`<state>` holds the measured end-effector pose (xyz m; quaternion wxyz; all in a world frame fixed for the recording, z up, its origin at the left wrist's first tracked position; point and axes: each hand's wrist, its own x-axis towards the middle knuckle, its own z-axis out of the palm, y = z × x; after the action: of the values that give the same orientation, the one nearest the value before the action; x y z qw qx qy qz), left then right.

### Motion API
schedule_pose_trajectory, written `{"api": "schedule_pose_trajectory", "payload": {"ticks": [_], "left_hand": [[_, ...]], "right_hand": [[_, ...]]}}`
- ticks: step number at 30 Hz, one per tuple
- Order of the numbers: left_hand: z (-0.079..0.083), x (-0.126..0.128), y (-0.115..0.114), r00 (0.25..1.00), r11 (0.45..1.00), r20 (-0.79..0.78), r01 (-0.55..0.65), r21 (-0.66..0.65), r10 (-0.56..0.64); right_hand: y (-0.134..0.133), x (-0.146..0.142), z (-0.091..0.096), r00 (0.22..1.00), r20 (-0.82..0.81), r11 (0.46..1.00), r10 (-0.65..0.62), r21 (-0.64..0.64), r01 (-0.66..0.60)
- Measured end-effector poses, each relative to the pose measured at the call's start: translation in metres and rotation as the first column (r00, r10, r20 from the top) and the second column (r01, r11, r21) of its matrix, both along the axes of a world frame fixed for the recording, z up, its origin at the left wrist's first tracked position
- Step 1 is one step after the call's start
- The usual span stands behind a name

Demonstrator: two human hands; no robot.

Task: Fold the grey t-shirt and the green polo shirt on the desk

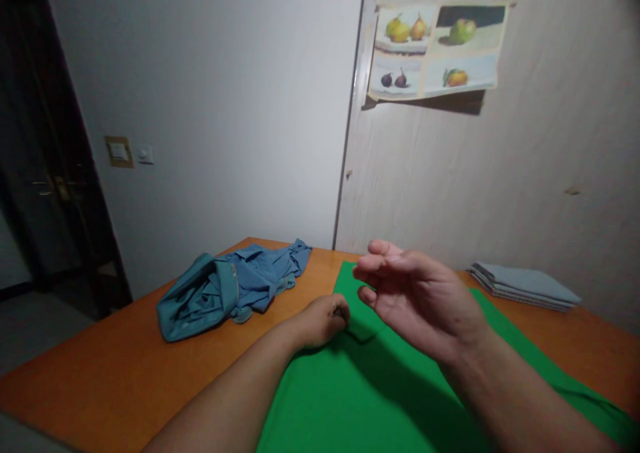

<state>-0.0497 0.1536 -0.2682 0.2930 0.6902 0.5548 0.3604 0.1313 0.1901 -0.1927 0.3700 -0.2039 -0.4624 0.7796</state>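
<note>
A bright green cloth (360, 386) lies spread over the orange table (125, 366) in front of me. My left hand (323, 319) is closed at the cloth's left edge, its fingers pinched on a fold of the green fabric. My right hand (417, 296) hovers above the cloth, a little to the right of the left hand. Its fingers are loosely stretched out toward the left, and it holds nothing.
A crumpled blue garment (225, 289) lies on the table's far left. A stack of folded grey-blue cloths (525, 285) sits at the far right by the wall. A fruit poster (435, 49) hangs above. A dark doorway (45, 173) is at left.
</note>
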Motion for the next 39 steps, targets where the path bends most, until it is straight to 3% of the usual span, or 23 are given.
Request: {"api": "schedule_pose_trajectory", "payload": {"ticks": [5,12,17,22,31,33,37,39], "left_hand": [[-0.005,0.0,0.005,1.0,1.0,0.007,-0.007,0.023,0.007],[0.001,0.006,0.002,0.999,0.999,0.026,0.026,0.041,-0.028],[0.0,0.005,0.003,0.998,0.997,0.039,0.053,0.056,-0.056],[-0.006,0.003,0.005,0.994,0.998,0.099,0.036,0.042,-0.04],[0.002,0.003,-0.001,0.996,0.99,0.039,0.077,0.116,-0.082],[0.002,0.002,0.0,0.995,0.987,0.007,0.098,0.124,-0.1],[0.002,-0.001,0.002,0.987,0.985,-0.119,0.12,0.123,-0.106],[0.004,-0.002,0.001,0.982,0.988,-0.175,0.098,0.121,-0.076]], "right_hand": [[0.0,-0.011,0.01,0.997,-0.08,0.994,0.006,-0.108,-0.014],[0.0,-0.022,-0.003,1.0,-0.024,0.989,-0.011,-0.148,0.007],[-0.004,-0.029,-0.018,0.989,0.142,0.997,-0.047,0.071,0.038],[-0.005,-0.035,-0.029,0.963,0.249,0.943,-0.101,0.331,0.014],[-0.002,-0.037,-0.046,0.951,0.235,0.764,-0.202,0.645,0.003],[-0.004,-0.035,-0.045,0.936,0.24,0.688,-0.257,0.726,0.002],[-0.012,-0.031,-0.04,0.901,0.25,0.47,-0.355,0.881,-0.06],[-0.015,-0.03,-0.037,0.898,0.253,0.42,-0.361,0.904,-0.086]]}}
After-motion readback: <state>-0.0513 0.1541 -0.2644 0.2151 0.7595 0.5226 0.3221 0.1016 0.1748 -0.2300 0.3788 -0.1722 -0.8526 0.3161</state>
